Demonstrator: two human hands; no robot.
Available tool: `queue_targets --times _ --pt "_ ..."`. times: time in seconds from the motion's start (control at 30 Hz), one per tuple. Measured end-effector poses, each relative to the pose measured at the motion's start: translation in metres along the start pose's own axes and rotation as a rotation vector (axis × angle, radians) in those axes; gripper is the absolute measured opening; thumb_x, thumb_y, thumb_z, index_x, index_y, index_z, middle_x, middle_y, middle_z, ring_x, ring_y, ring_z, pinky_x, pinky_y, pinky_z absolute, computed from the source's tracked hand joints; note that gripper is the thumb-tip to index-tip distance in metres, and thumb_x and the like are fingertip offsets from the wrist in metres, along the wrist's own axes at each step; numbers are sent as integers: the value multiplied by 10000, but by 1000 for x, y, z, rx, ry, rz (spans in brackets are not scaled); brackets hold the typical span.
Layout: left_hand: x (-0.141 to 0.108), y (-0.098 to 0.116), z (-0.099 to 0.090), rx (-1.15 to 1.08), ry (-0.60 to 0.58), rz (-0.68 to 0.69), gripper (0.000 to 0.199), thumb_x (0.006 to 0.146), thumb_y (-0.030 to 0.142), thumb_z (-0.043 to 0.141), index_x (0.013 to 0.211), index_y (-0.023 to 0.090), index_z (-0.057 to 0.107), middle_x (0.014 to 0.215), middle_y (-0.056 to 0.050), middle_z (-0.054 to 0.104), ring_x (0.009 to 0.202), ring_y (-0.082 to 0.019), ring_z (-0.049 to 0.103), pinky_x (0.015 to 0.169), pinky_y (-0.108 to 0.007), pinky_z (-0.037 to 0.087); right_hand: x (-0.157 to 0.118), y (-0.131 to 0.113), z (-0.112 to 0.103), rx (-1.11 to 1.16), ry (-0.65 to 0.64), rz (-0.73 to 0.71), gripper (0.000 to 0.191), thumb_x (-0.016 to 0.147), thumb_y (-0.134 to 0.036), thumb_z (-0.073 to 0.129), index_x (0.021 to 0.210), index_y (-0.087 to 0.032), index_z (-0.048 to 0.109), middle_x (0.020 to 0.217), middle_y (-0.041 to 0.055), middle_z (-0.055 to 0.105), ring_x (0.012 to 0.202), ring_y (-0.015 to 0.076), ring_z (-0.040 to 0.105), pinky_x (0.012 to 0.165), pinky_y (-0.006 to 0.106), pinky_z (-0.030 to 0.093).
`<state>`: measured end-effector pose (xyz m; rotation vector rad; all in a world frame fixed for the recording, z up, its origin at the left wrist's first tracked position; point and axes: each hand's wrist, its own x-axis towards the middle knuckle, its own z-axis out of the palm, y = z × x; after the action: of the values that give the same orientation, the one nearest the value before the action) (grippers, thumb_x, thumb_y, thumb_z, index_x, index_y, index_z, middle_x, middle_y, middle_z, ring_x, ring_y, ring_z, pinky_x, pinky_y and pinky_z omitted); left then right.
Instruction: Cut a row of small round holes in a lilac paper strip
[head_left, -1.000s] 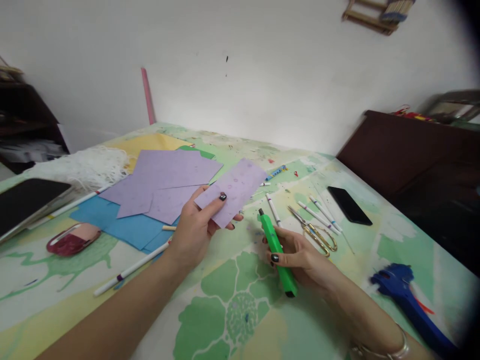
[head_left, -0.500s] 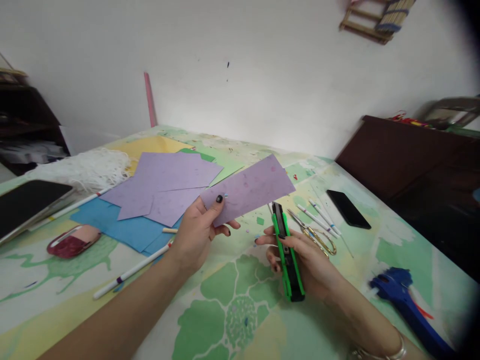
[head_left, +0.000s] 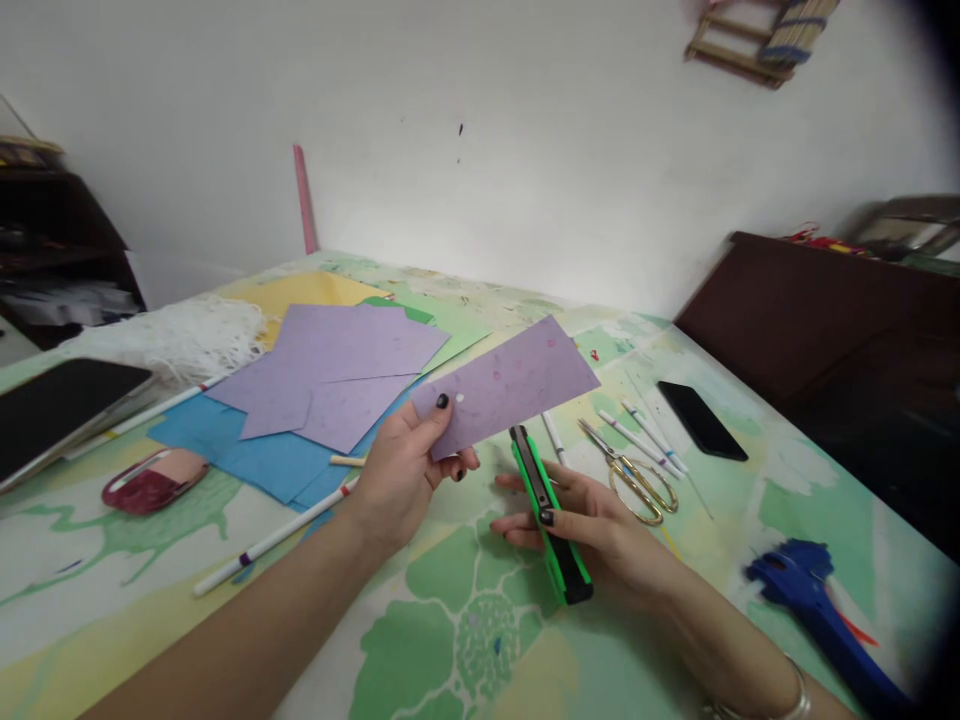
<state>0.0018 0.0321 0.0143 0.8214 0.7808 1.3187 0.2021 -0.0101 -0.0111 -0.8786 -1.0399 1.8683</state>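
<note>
My left hand (head_left: pixel 401 480) pinches one end of a purple paper strip (head_left: pixel 517 375) between thumb and fingers, holding it up over the table. A small round white spot shows on the strip near my thumb; I cannot tell if it is a hole. My right hand (head_left: pixel 592 520) holds a green-and-black utility knife (head_left: pixel 546 500) with the thumb on its body. The knife points up and left, below the strip and apart from it. No blade can be made out. Gold-handled scissors (head_left: pixel 634 480) lie beyond my right hand.
Purple sheets (head_left: pixel 337 345) overlap blue sheets (head_left: pixel 255 455) at left. White markers (head_left: pixel 637 440) and a black phone (head_left: pixel 701 420) lie at right, with a blue glue gun (head_left: pixel 810 600) nearer. A red-and-pink case (head_left: pixel 154 480) and white shredded strands (head_left: pixel 187 335) are on the left.
The knife has shifted left and a little lower in my right hand, its top tilting further left. The strip has turned slightly, showing the white spot more plainly beside my thumb.
</note>
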Motion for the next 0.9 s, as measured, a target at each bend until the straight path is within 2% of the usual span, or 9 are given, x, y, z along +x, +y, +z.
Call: queue_targets --times 0.07,0.13,0.23,0.33,0.4,0.47,0.6,0.73,0.9 --pt "0 -1 1 12 -8 14 104 862 253 588 875 154 557 660 35 581 453 -73 538 430 -176 407 0 2 1 -58 -16 -50 375 839 -213 647 1204 -198 563 1300 118 540 797 148 687 715 281 515" --pt "0 -2 2 30 -17 26 122 857 269 594 826 161 545 593 40 562 434 -78 524 421 -177 395 -1 5 1 -127 -29 -108 327 895 -256 588 1215 -198 562 1137 99 615 635 83 618 562 219 449" --pt "-2 -2 3 62 -36 35 189 843 316 613 761 172 523 502 50 517 397 -81 494 393 -172 359 0 8 -2 -178 -19 -147 324 900 -289 586 1214 -224 544 921 37 625 556 68 540 507 205 383" --pt "-6 -3 3 94 -62 40 233 828 377 635 774 174 533 499 59 503 353 -66 453 362 -167 318 0 10 -6 -166 73 -130 200 837 -335 649 958 -182 606 775 -7 575 508 56 492 495 200 357" --pt "-9 -2 4 114 -87 35 256 823 412 644 804 175 550 503 63 494 333 -58 430 347 -166 293 -1 10 -10 -186 118 -83 299 831 -424 621 728 -148 571 650 -18 517 448 50 437 453 201 322" --pt "-11 -1 5 131 -110 31 272 817 431 655 822 174 564 513 62 492 333 -54 427 346 -166 290 -3 10 -13 -261 96 -42 423 835 -516 567 630 -146 546 561 -16 477 414 64 409 423 213 302" --pt "-12 1 7 150 -124 41 286 803 444 677 826 175 582 551 55 505 338 -40 420 339 -161 273 -6 5 -13 -443 5 -63 465 810 -580 558 653 -147 619 543 13 514 447 98 437 455 245 332" --pt "-12 0 6 164 -132 37 301 782 450 702 817 167 608 542 52 505 325 -28 398 323 -155 238 -5 -2 -4 -492 2 -103 572 748 -713 542 585 -168 605 513 17 507 440 111 430 479 278 354" --pt "-12 -2 4 185 -193 19 299 703 380 788 857 167 644 553 46 539 344 -32 422 348 -157 306 -8 -7 -2 -462 -24 -124 452 746 -612 656 650 -170 653 545 2 541 523 127 490 612 308 444"
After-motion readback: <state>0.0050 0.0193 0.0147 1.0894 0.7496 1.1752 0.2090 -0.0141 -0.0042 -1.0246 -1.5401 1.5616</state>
